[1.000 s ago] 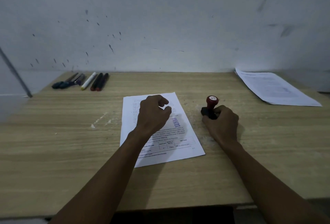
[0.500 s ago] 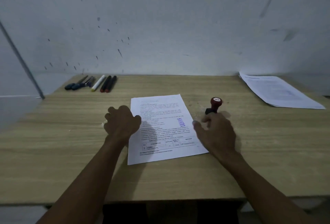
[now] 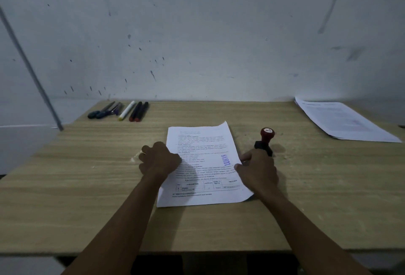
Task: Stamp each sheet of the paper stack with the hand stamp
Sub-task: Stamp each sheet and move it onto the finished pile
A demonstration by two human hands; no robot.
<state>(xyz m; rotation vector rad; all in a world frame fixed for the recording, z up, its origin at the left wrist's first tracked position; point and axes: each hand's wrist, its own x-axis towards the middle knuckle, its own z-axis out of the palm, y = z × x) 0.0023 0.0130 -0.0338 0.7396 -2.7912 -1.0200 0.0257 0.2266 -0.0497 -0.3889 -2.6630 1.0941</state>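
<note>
The printed sheet (image 3: 203, 165) lies flat on the wooden counter (image 3: 306, 198), lengthwise away from the person, and serves as the reference here. It carries printed text, a table near its close edge, and a blue stamp mark (image 3: 226, 160) toward its right edge. The far right corner of the sheet curls slightly upward. The left hand (image 3: 158, 159) rests on the left edge of the sheet about halfway along it, fingers curled into a loose fist with the knuckles pointing away; it presses down on the paper and grips nothing. The right hand (image 3: 257, 170) sits at the right edge of the sheet, its fingertips touching that edge beside the stamp mark; whether it pinches the paper cannot be told. The hand stamp (image 3: 264, 142), with a red knob and a black base, stands upright on the counter just right of the sheet, directly beyond the right hand, its base partly hidden by that hand. A stack of papers (image 3: 344, 121) lies far right of the sheet near the wall (image 3: 197, 33). A row of pens and markers (image 3: 122, 110) lies far left of the sheet, also near the wall.
</note>
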